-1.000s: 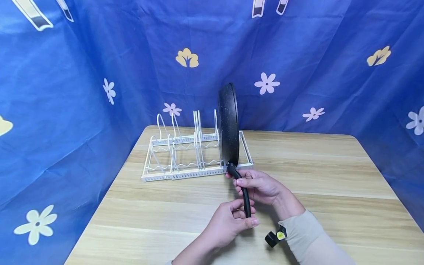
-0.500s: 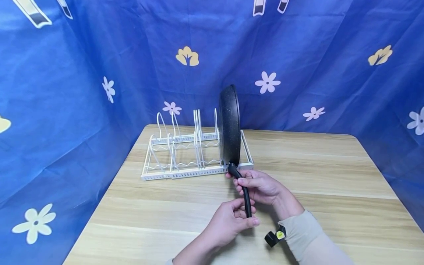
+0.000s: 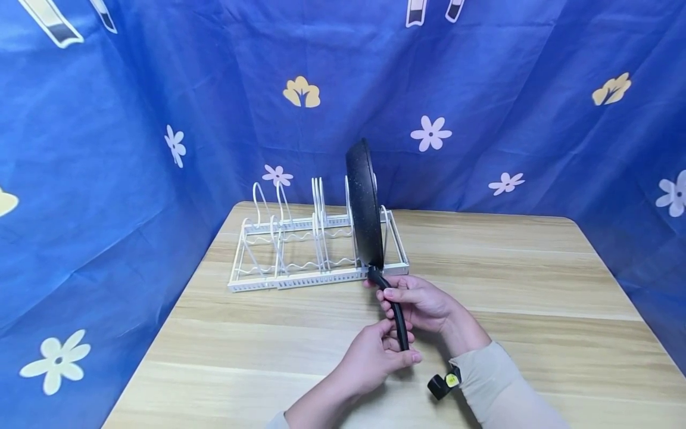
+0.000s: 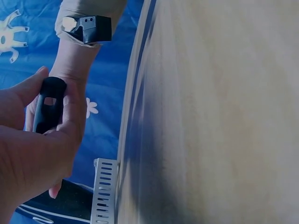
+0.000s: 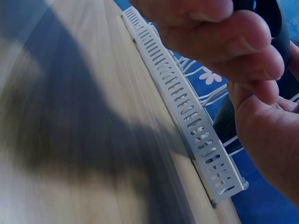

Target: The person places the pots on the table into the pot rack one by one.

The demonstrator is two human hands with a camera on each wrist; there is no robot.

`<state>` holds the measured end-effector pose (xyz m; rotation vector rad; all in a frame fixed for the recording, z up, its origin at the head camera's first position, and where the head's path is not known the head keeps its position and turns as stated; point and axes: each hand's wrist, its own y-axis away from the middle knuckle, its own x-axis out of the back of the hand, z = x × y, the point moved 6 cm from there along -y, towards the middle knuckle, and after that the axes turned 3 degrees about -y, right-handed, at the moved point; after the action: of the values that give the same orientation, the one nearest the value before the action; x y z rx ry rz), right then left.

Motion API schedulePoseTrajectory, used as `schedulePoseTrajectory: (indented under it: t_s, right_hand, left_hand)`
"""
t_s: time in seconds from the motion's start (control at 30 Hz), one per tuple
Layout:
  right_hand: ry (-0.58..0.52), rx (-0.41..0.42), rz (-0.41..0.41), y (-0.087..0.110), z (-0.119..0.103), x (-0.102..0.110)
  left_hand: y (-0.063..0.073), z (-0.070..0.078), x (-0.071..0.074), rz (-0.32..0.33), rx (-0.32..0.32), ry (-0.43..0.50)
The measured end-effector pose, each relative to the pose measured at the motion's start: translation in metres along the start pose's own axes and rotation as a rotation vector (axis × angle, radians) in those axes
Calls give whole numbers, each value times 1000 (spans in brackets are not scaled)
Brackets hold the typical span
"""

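Observation:
A black speckled frying pan [image 3: 365, 205] stands on edge in the right part of a white wire pan rack [image 3: 321, 278], its top leaning a little left. Its black handle [image 3: 399, 325] points toward me. Near the handle's end, my left hand [image 3: 372, 354] pinches it between thumb and fingers; the left wrist view shows the handle's slotted tip in that grip. Closer to the pan body, my right hand [image 3: 423, 302] holds the handle from the right side. In the right wrist view the fingers [image 5: 243, 42] partly hide the handle.
Several wire dividers [image 3: 318, 220] rise from the rack left of the pan, and one more [image 3: 384, 232] stands at its right. The rack sits on a wooden table [image 3: 509, 286] before a blue flowered cloth [image 3: 482, 89]. A black wrist camera [image 3: 440, 386] is strapped to the right sleeve.
The pan's top has tilted to the left, uncovering the wire divider at its right. Both hands keep their hold on the handle and have hardly moved.

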<state>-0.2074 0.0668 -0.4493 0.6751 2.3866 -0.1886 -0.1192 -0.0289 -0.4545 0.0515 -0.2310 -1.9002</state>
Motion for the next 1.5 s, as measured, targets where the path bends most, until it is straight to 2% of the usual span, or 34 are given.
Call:
schedulePoseTrajectory:
  t_s: [0.27, 0.43, 0.8, 0.9, 1.33, 1.5]
  right_hand:
    - [59, 14, 156, 4, -1, 8]
    - [94, 18, 225, 8, -2, 11]
    - [361, 32, 362, 12, -3, 25]
    - [407, 28, 384, 11, -2, 27]
    - [496, 41, 445, 9, 1, 35]
    - [503, 45, 442, 8, 2, 36]
  left_hand:
    - [-7, 1, 3, -30, 11, -22]
    - [-11, 0, 5, -28, 21, -99]
    - [-25, 0, 10, 19, 67, -243]
    - [-28, -2, 12, 30, 84, -273]
    - [-39, -5, 16, 46, 66, -492]
    - [-43, -4, 15, 33, 76, -516]
